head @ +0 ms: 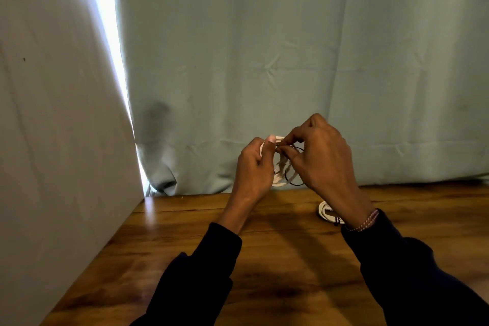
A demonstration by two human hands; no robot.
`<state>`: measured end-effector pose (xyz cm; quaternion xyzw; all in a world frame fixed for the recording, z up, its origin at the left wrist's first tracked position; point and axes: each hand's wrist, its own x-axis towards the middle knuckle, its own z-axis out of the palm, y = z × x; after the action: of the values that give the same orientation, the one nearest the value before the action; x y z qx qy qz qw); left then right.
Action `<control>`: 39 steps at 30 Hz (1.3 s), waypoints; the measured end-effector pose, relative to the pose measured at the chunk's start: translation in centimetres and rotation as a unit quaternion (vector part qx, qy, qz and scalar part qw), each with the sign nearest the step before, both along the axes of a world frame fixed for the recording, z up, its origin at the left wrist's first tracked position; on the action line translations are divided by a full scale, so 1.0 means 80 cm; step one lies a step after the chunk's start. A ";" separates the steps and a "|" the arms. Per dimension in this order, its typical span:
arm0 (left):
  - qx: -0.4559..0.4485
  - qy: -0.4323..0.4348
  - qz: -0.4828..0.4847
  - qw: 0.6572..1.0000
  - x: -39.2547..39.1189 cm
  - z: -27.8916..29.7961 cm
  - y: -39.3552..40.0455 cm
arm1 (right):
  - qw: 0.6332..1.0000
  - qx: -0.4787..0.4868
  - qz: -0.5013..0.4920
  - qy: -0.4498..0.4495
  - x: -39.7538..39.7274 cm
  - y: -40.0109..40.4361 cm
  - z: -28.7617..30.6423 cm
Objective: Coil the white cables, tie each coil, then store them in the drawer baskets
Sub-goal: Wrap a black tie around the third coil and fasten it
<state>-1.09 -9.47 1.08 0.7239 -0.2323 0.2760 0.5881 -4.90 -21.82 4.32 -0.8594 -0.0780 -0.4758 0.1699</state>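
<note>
Dark sleeves [201, 267] reach forward over the wooden desk [285, 267], both hands raised above its far edge. Between them hangs a coil of white cable [281, 167], held on edge so its loops run up and down, the long axis close to vertical. Gripping the coil's left side is the left hand [254, 167], fingers curled round the strands and thumb up against the top. Just right of it, the right hand [321, 156] pinches a thin black tie [293, 180] against the coil; the tie loops down beside the white strands. Below the right wrist, a second white coil [326, 211] lies flat on the desk, partly hidden by the arm. Behind hangs a pale green curtain [291, 47].
</note>
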 end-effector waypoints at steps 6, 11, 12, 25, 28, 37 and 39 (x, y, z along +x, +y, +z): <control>-0.023 0.013 -0.014 1.000 -0.001 0.001 0.001 | 0.995 -0.025 0.021 -0.092 0.001 0.004 -0.005; -0.064 0.055 -0.072 0.994 0.000 0.001 0.001 | 0.990 -0.068 0.058 -0.111 0.007 -0.001 -0.007; -0.072 0.062 -0.077 0.992 0.000 0.001 0.000 | 0.990 -0.078 0.062 -0.104 0.008 -0.003 -0.007; -0.175 0.170 -0.089 0.966 -0.011 0.003 -0.012 | 0.988 -0.112 0.049 -0.090 0.013 -0.004 -0.012; -0.205 0.179 -0.072 0.960 -0.009 0.006 -0.007 | 0.988 -0.118 0.054 -0.083 0.010 0.000 -0.013; -0.287 0.195 -0.088 0.934 -0.012 0.014 0.000 | 0.991 -0.088 0.069 -0.070 -0.005 0.008 -0.007; -0.289 0.196 -0.084 0.933 -0.013 0.012 -0.002 | 0.995 -0.055 0.069 -0.041 -0.011 0.008 -0.003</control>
<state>-2.11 -9.66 2.05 0.5405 -0.0821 0.1334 0.8267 -5.75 -21.21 4.11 -0.8400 -0.1696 -0.4925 0.1518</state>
